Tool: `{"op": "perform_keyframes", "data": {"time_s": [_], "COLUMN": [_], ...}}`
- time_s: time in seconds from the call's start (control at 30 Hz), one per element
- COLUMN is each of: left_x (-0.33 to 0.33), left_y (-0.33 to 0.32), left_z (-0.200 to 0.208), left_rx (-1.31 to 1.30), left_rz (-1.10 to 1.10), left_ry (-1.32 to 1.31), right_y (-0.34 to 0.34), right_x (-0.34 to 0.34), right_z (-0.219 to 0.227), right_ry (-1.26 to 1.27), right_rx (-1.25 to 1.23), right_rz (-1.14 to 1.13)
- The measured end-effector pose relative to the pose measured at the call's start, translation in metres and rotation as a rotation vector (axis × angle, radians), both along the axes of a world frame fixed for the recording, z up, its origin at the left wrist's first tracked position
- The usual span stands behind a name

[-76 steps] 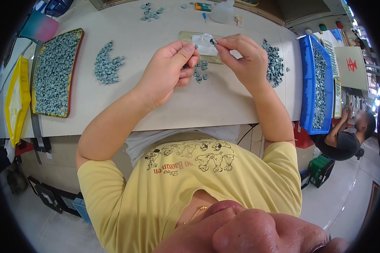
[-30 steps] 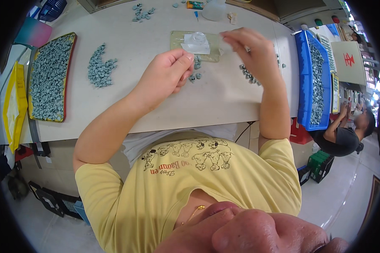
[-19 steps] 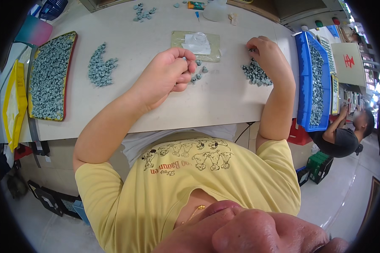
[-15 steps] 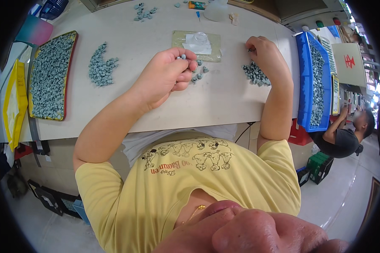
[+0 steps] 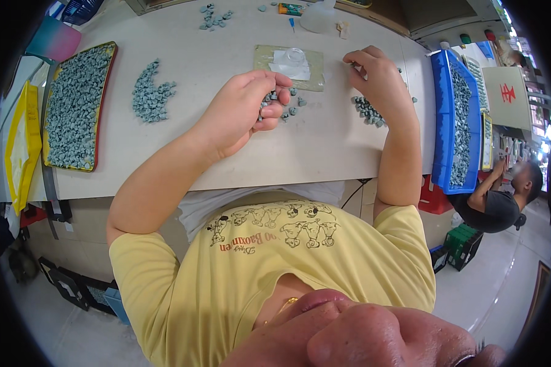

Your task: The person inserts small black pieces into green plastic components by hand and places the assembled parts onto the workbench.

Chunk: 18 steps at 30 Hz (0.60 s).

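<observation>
The left hand (image 5: 242,105) cups several blue-grey stones (image 5: 272,96); the right hand (image 5: 379,79), half-curled, may or may not grip one. Closer to it, the stone pile (image 5: 366,112) lies bodyward of its fingers on the surface (image 5: 312,150).

Forearms (image 5: 171,162) reach forward, left hand (image 5: 249,103) curled loosely, right hand (image 5: 378,76) arched palm-down.

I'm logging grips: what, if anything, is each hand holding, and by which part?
The left hand holds several small blue-grey stones cupped within it; no single gripped part shows. Whether the right hand holds anything cannot be told.
</observation>
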<state>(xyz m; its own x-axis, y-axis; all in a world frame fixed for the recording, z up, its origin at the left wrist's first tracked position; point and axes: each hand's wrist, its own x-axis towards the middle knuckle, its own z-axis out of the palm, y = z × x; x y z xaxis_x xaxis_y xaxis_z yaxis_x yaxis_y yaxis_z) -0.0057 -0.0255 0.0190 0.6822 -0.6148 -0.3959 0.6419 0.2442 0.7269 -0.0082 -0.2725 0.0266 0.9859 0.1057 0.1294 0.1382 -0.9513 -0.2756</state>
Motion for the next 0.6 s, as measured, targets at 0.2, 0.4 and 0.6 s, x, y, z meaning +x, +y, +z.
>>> {"op": "perform_keyframes", "data": {"time_s": [0.2,0.4,0.6], "left_x": [0.003,0.005,0.004], "left_y": [-0.001,0.0,-0.003], "left_z": [-0.004,-0.007,-0.006], "left_rx": [0.056,-0.007,-0.054], "left_rz": [-0.048,-0.012,0.041], "left_ry": [-0.051,-0.065,-0.092], "right_y": [0.027,0.057,0.059], "right_x": [-0.003,-0.013,-0.012], "right_z": [0.005,0.0,-0.005], "right_ry": [-0.097,-0.182,-0.383], "right_rx": [0.268,0.524,0.462], "right_rz": [0.138,0.305,0.453]}}
